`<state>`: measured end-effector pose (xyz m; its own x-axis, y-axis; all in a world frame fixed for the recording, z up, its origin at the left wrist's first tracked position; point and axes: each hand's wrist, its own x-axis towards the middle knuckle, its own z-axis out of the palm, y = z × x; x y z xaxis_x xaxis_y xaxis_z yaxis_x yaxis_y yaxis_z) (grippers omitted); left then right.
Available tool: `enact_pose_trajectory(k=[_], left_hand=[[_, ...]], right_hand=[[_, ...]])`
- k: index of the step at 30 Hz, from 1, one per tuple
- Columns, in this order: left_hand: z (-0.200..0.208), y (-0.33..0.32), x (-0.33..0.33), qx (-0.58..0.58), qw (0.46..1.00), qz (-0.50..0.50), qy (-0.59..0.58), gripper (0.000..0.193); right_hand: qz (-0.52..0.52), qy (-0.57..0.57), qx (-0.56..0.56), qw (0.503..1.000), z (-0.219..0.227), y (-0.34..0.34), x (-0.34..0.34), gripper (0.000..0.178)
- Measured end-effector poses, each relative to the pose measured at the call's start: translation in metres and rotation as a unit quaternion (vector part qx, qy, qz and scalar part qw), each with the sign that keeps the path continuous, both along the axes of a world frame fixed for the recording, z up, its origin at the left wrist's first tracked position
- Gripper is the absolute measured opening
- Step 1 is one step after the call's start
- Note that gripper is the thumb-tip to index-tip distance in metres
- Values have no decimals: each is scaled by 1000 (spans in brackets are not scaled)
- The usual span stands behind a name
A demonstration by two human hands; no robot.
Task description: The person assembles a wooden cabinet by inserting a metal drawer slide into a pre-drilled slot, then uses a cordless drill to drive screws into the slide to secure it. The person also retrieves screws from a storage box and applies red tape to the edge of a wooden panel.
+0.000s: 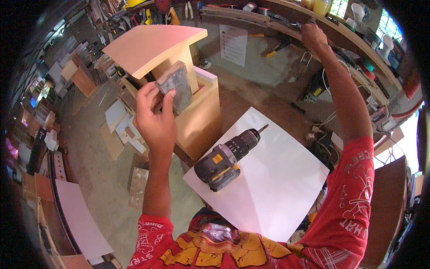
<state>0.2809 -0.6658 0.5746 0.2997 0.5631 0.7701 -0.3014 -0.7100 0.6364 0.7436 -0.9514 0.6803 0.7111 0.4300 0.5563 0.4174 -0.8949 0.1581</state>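
I see the left hand point(154, 115) pinching a grey-faced wooden block point(178, 88) at eleven o'clock from the cordless drill point(226, 158), while the right hand point(314, 38), its grasp unclear, reaches a cluttered surface point(235, 15) at one, seemingly a hold-and-reach step calling next for a steady left grip.

clear way over the bare right half of the white panel point(286, 179) at lower centre, drill point(219, 163) blocking its left, pale wooden unit point(201, 119) in the way at upper left of centre
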Motion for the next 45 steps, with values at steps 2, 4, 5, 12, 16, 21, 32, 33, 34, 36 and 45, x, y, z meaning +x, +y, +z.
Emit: enact_pose_trajectory(k=[2,4,5,12,16,21,32,33,34,36,45], left_hand=[[-7,1,6,-12,1000,16,-1,38],[-4,-6,18,-15,999,26,11,38],[-3,-5,20,-15,999,35,33,38],[-19,14,39,-3,998,42,38,32],[-20,19,38,15,994,83,71,30],[-15,17,36,35,988,111,100,33],[-3,16,30,11,994,46,98,71],[-5,19,30,29,992,63,101,72],[-8,22,31,46,990,80,104,73],[-9,23,32,57,988,94,113,74],[-7,18,30,18,986,80,144,76]], right_hand=[[20,-48,22,998,-1,0,-13,26],[64,-146,55,986,14,-19,-2,24],[86,-177,98,976,25,-20,-9,27],[193,-152,317,916,71,-7,-132,30],[380,311,586,644,36,54,-194,29],[414,525,530,521,-18,128,-262,24],[419,591,562,400,-44,189,-252,21],[433,589,559,390,-43,192,-252,22],[431,591,562,386,-43,195,-252,23],[424,593,570,380,-42,198,-252,25],[412,617,589,319,-43,202,-251,25]])
